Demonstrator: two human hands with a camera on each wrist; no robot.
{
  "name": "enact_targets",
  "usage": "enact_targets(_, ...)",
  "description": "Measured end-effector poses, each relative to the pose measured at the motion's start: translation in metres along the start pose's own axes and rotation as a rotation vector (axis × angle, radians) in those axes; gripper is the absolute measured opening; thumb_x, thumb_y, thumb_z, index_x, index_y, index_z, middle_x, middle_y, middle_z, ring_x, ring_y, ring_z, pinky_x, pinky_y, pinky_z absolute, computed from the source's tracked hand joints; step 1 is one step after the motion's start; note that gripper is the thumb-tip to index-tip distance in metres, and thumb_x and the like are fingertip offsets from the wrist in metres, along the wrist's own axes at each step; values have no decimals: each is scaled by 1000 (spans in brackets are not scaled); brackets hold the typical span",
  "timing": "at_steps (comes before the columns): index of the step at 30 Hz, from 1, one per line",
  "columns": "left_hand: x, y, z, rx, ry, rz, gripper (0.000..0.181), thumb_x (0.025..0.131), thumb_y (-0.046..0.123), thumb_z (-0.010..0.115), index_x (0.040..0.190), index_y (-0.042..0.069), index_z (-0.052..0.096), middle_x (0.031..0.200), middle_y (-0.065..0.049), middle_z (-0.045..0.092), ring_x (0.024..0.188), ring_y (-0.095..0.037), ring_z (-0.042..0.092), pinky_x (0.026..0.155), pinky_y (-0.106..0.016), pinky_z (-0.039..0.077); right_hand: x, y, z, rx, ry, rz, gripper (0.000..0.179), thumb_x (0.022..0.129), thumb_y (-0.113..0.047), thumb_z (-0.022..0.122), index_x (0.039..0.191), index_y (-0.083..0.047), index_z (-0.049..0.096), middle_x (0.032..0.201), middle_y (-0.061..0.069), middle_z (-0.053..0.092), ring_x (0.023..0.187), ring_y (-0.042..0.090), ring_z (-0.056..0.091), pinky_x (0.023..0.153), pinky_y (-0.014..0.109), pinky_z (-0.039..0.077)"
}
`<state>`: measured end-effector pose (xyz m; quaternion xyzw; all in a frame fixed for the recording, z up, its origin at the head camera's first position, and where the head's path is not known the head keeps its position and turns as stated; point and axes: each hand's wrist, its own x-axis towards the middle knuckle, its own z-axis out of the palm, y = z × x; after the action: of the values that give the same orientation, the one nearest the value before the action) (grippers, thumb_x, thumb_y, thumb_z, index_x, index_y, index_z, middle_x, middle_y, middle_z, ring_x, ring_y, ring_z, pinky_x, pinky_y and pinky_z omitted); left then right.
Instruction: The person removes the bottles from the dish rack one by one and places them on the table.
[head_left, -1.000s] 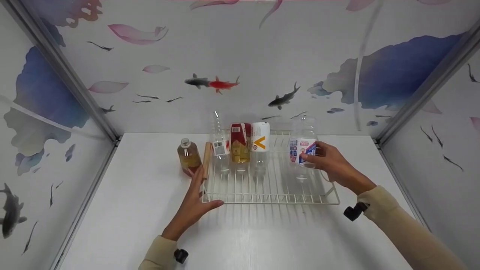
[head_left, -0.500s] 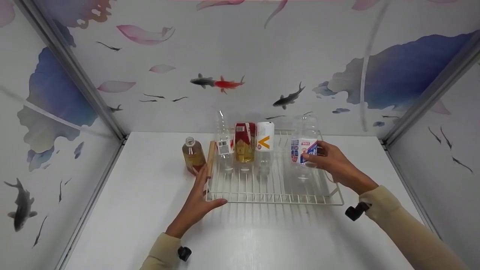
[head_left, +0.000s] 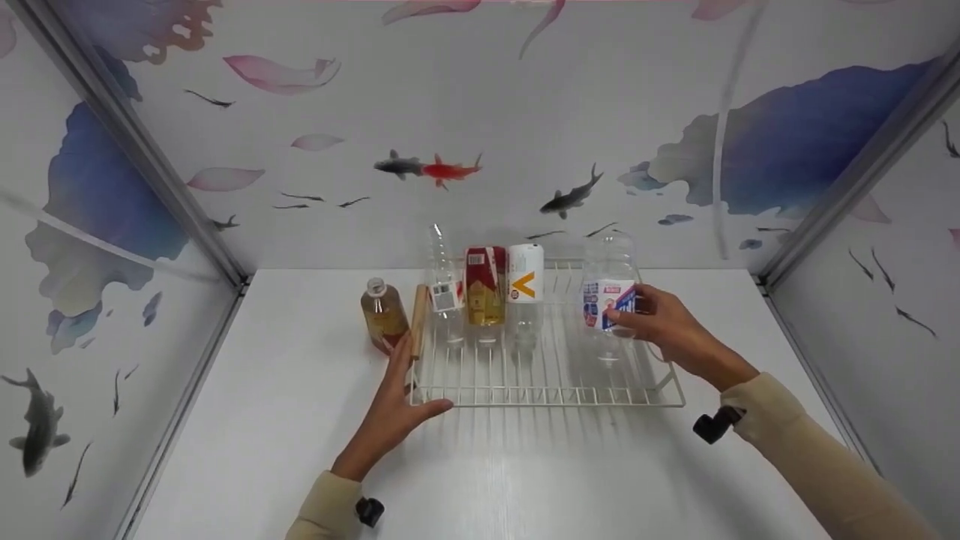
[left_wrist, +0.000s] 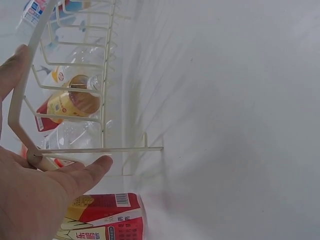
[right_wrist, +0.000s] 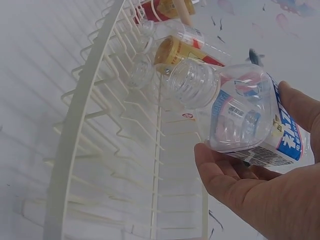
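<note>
My right hand [head_left: 664, 326] holds a clear plastic bottle [head_left: 609, 304] with a blue-and-white label, neck down over the right part of a white wire rack [head_left: 547, 397]. The right wrist view shows its open mouth pointing at the wires, with the thumb and fingers on opposite sides. My left hand [head_left: 390, 409] rests against the rack's front left corner, fingers extended along the side and thumb near the front rail. Several bottles lean neck down in the rack: a slim clear bottle [head_left: 447, 296], a red-and-gold bottle [head_left: 486, 285] and a white-labelled bottle [head_left: 526, 274].
An open-necked amber bottle [head_left: 385, 315] stands upright on the white table [head_left: 300, 420], left of the rack. A wooden handle [head_left: 419, 322] runs along the rack's left side. Patterned walls [head_left: 480, 97] enclose the table at the back and sides.
The head view shifts slightly. Both hands, the rack and the bottles keep their places relative to each other.
</note>
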<state>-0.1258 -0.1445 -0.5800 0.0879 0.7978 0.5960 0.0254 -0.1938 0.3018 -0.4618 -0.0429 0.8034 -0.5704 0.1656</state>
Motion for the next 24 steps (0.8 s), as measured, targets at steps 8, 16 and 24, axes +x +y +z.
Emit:
enact_targets(8,-2,-1,0,-3,8,8,132,81,38,101,178,30,13,184,-4,11,165,-40,28,123,-67,40,-1,-1,5,-32,0,-9,92,102,-41,82,168,-1,31,156,24,56,136,36,63,115,44,55)
enact_targets(16,-1,3,0,22,-1,-1,134,81,41,101,179,28,10,185,-7,8,166,-42,26,123,-67,40,-8,-3,4,-58,-16,-39,87,103,-40,81,165,-1,34,151,24,59,131,35,65,114,42,56)
enact_targets(24,1,3,-1,21,-13,-10,135,81,40,101,179,27,9,186,-8,4,167,-42,21,124,-67,39,-13,-4,6,-40,-47,-62,85,104,-35,80,166,1,34,150,23,59,131,36,64,113,40,56)
